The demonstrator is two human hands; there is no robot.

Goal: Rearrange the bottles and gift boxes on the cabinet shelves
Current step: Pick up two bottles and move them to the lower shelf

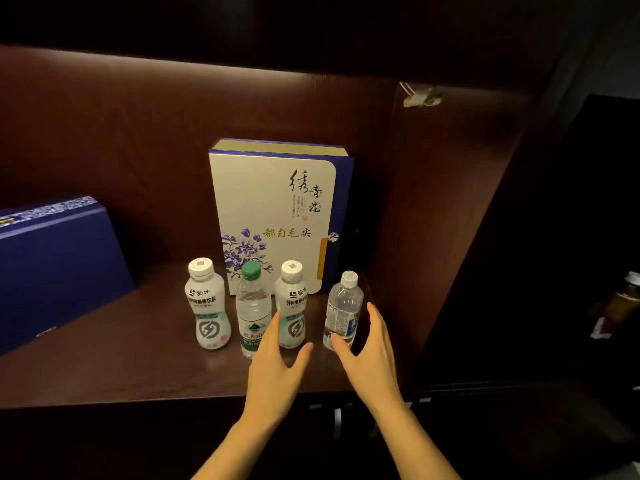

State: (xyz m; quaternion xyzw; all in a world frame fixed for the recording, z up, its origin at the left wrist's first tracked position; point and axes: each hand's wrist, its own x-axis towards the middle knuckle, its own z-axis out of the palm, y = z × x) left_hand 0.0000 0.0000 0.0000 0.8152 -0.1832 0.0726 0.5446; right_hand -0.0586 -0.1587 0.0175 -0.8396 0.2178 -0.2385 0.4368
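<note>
Dark wood cabinet shelf [138, 368], lit from above. Left hand [277, 362] open, fingers beside the right milk-drink bottle [292, 304], holding nothing. Right hand [367, 355] open, cupped round the clear bottle [343, 310] at the right edge. Bottles: four, front row. Gift boxes: two, white one [273, 216] upright at back, blue one [52, 268] left.

Four bottles are stood in a row on a dark wooden shelf [121, 368]: a white bottle [207, 306], a green-capped bottle [252, 306], a second white bottle [292, 303] and a clear bottle [343, 310]. A cream gift box [273, 216] is stood upright behind them; a blue box [52, 268] is leaned at the left. The left hand [277, 372] is opened before the middle bottles, and the right hand [372, 362] is cupped, open, around the clear bottle.
</note>
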